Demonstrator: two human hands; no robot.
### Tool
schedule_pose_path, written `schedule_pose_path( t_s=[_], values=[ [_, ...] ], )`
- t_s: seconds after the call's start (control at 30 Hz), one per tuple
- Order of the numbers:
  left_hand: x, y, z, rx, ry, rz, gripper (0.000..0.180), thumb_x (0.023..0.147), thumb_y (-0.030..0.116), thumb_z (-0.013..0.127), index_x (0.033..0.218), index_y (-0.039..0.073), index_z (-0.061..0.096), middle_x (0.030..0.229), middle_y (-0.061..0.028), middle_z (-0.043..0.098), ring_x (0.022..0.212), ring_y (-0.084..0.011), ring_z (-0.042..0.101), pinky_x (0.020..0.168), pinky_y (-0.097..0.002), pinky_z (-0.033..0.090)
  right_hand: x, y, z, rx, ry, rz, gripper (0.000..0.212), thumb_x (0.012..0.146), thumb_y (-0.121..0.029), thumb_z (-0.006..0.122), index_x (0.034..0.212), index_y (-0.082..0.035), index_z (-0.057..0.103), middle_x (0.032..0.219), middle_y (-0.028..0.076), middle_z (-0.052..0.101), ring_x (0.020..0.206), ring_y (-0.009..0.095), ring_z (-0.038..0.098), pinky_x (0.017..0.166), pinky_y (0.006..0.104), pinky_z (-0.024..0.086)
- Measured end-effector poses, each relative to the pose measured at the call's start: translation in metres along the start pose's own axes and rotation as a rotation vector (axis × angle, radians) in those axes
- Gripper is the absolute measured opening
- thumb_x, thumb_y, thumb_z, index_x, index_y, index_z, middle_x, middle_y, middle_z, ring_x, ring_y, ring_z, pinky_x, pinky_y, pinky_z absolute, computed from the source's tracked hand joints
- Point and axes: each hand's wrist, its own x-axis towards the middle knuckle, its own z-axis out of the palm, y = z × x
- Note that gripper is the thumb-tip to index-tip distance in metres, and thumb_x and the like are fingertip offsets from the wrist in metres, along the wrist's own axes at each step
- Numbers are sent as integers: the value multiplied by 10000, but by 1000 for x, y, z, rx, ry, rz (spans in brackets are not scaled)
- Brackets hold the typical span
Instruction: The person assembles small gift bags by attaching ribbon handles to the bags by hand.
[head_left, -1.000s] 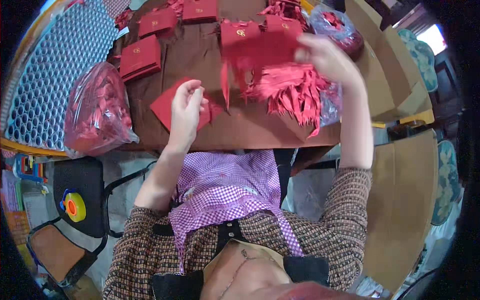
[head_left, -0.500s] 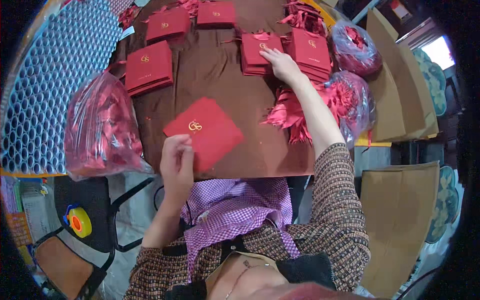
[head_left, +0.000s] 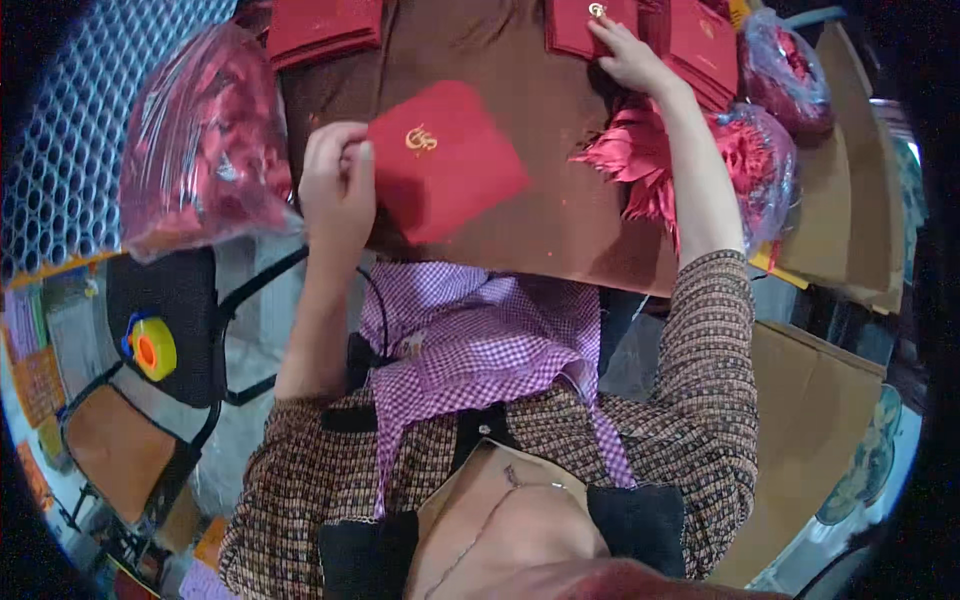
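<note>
A flat red square piece (head_left: 465, 165) with a gold emblem, looking like a folded gift bag, lies at a slant on the brown cloth in front of me. At its left corner is my left hand (head_left: 338, 190), fingers curled and thumb pressed in; what it holds, if anything, is hidden. My right hand (head_left: 640, 65) reaches to the far right, fingers stretched out over a stack of similar red pieces (head_left: 575, 32). Close to its right side stands another such stack (head_left: 703, 55).
A clear plastic bag of red material (head_left: 205, 150) sits at the left, beside a blue honeycomb-patterned surface (head_left: 60, 150). Red ribbon-like bundles (head_left: 640, 150) and two plastic bags, one here (head_left: 785, 75), lie at the right. Another red stack (head_left: 325, 30) stands far left. Cardboard (head_left: 810, 400) leans at the right.
The whole view has shifted, so the table sits higher in the picture. My left hand has moved slightly left off the red piece. My right hand stays on the far stack.
</note>
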Motion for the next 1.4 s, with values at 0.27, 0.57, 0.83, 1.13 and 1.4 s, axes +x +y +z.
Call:
schedule_pose_path(
  t_s=[0.27, 0.57, 0.83, 1.13, 1.4],
  values=[
    [5, -25, 10, 504, -218, 99, 360, 806, 283, 625, 1038, 14, 566, 1066, -157, 582, 980, -368, 518, 849, -475, 380, -38, -83, -85, 156, 234, -57, 421, 764, -25, 603, 1176, -13, 517, 1220, 181, 471, 1082, 354, 509, 877, 386, 449],
    [9, -11, 1, 658, -304, 63, 448, 777, 270, 661, 1134, 22, 557, 1093, -149, 581, 1019, -337, 525, 856, -461, 375, -116, -106, -46, 184, 174, -164, 228, 776, -201, 624, 970, -85, 659, 991, 72, 615, 1030, 265, 538, 876, 392, 404],
    [10, -6, 5, 735, -247, 202, 442, 736, 239, 701, 1105, 32, 572, 998, -124, 581, 963, -327, 525, 808, -443, 390, -132, -125, -12, 29, 252, -66, 197, 779, -148, 597, 959, -128, 674, 931, 53, 602, 983, 238, 525, 853, 388, 375],
    [27, -2, 2, 690, -382, 146, 314, 756, 258, 672, 1010, 76, 635, 976, -123, 626, 961, -310, 536, 809, -435, 385, -135, -142, -13, 76, 301, -135, 203, 744, -156, 660, 945, -123, 656, 991, 40, 582, 1018, 244, 503, 895, 376, 362],
    [26, 14, 7, 214, -634, -96, 199, 753, 134, 669, 872, 2, 578, 750, -82, 594, 745, -143, 570, 662, -299, 454, -143, -145, 0, 201, 568, -133, 132, 726, -112, 666, 854, -92, 645, 905, 50, 611, 915, 243, 571, 791, 363, 425]
  ],
)
